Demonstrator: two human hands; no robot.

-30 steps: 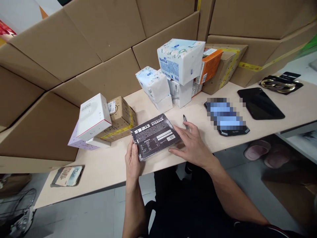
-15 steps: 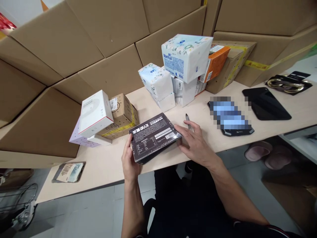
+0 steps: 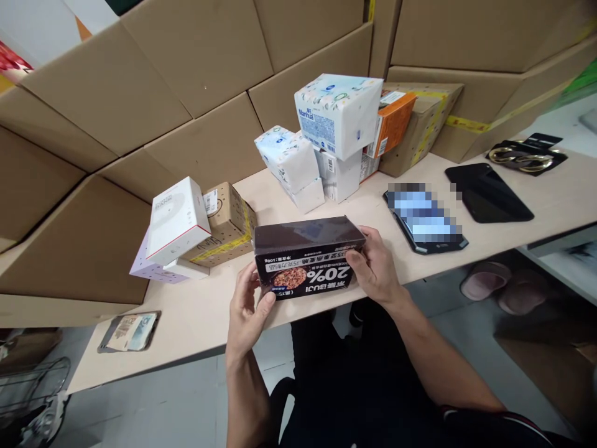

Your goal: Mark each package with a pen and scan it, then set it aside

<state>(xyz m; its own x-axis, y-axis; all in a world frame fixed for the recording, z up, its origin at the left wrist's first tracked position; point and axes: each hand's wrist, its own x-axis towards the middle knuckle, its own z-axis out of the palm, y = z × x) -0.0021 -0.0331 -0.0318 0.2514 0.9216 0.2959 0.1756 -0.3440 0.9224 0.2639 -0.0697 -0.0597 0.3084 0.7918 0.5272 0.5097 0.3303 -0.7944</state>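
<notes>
Left hand [image 3: 246, 314] and right hand [image 3: 379, 267] pinch the dark box [image 3: 310, 258] between them, near the surface's [image 3: 200, 311] front edge.

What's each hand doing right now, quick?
Left hand: closed on the left end of the dark box, thumb on its printed face.
Right hand: closed on the box's other end.

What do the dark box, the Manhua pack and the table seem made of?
Dark box: probably cardboard, perhaps under clear film, by its flat faces, straight edges and sheen on top.
Manhua pack: likely thin, smooth plastic film, by its softened edges and slight creases.
Table: perhaps laminate or wood, by its pale, even, dull surface.
</notes>
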